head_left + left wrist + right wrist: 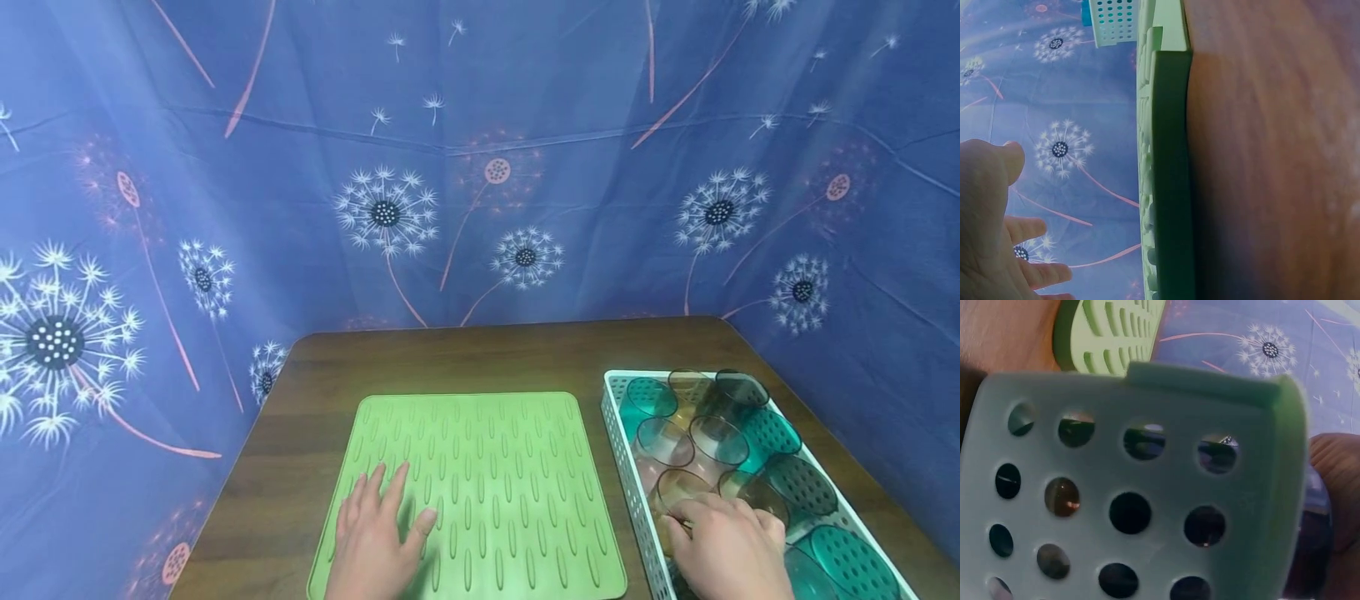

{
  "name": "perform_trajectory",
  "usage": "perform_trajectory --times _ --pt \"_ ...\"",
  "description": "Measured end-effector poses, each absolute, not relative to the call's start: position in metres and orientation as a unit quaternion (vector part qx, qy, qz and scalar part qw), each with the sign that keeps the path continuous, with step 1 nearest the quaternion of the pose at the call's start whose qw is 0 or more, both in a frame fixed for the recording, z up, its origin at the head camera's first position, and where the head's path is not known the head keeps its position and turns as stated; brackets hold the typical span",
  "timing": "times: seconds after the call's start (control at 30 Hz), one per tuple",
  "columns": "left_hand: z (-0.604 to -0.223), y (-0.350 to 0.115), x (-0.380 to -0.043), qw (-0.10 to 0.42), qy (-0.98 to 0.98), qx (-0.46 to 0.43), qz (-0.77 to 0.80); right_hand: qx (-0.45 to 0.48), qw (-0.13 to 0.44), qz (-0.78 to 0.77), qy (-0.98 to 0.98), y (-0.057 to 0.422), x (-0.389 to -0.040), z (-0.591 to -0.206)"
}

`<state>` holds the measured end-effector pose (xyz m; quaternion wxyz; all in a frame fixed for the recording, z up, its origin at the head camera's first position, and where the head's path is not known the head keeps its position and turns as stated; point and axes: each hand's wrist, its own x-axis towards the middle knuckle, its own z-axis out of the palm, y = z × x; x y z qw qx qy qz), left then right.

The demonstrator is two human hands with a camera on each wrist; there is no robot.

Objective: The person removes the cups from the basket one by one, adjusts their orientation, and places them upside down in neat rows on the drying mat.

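My left hand (377, 533) is above the left part of a green ridged mat (480, 450), fingers spread and holding nothing. In the left wrist view that hand (997, 231) appears beside the mat's edge (1172, 156). At the right, my right hand (723, 546) reaches into a white perforated basket (621, 467) of tinted drinking glasses, its fingers curled at a glass rim by an amber glass (678, 483). The right wrist view shows a dark glass (1313, 550) against the hand (1338, 481); the basket wall hides most of the grip.
The basket also holds teal glasses (855, 558), pinkish glasses (663, 442) and a dark grey glass (738, 396), standing close together. A brown wooden table (487, 358) carries the mat and basket. Blue dandelion-print cloth (480, 233) hangs behind and at both sides.
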<state>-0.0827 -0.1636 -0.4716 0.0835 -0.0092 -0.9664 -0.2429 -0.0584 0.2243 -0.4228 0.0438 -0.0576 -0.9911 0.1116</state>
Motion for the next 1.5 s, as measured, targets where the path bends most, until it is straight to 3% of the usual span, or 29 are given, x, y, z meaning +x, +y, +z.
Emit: perform_trajectory --times 0.1,0.3,0.5,0.63,0.87,1.13,1.3,1.5 --pt "-0.470 -0.165 -0.082 0.082 -0.965 -0.011 -0.248 -0.064 0.041 0.120 -0.990 0.226 -0.058 -0.420" --pt "-0.467 -0.165 -0.082 0.081 -0.960 -0.027 -0.268 -0.047 0.097 0.120 -0.987 0.231 -0.056 -0.408" --pt "-0.462 -0.165 -0.080 0.077 -0.955 -0.037 -0.283 -0.073 0.085 0.121 -0.986 0.234 -0.058 -0.383" --pt "-0.462 -0.167 -0.078 0.098 -0.951 -0.052 -0.287 -0.098 0.077 0.140 -0.982 0.233 -0.060 -0.369" --pt "-0.462 -0.165 -0.074 0.164 -0.923 -0.096 -0.333 -0.112 0.119 0.177 -0.971 0.219 -0.056 -0.363" --pt "-0.460 -0.163 -0.069 0.163 -0.916 -0.092 -0.355 -0.104 0.161 0.263 -0.946 0.186 -0.054 -0.373" --pt "-0.459 -0.159 -0.066 0.169 -0.910 -0.120 -0.359 -0.099 0.129 0.343 -0.925 0.158 -0.053 -0.390" --pt "-0.455 -0.150 -0.061 0.134 -0.901 -0.193 -0.365 -0.076 0.021 0.463 -0.883 0.129 -0.057 -0.413"
